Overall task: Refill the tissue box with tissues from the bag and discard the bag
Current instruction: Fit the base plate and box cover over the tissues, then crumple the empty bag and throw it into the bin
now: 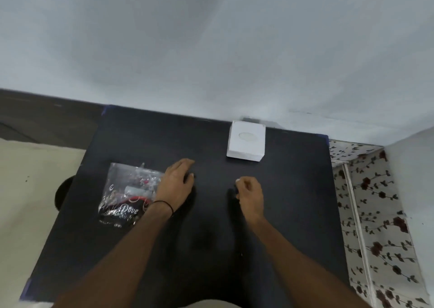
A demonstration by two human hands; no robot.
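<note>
A white tissue box [246, 141] with an oval slot on top stands at the far right part of the black table [293, 202], close to the wall. A crinkled clear plastic bag [128, 196] with dark print and the word "Dove" lies flat at the left. My left hand [177, 183] rests palm down on the table beside the bag's right edge, fingers loosely apart, holding nothing. My right hand [250, 194] hovers over the table's middle with its fingers curled in; nothing shows inside it. Whether the bag holds tissues is hard to tell.
A pale wall [211, 49] runs right behind the table. A floral-patterned surface [375, 214] lies to the right of the table. At the left a dark round object [63, 194] sits partly under the table edge on a light floor.
</note>
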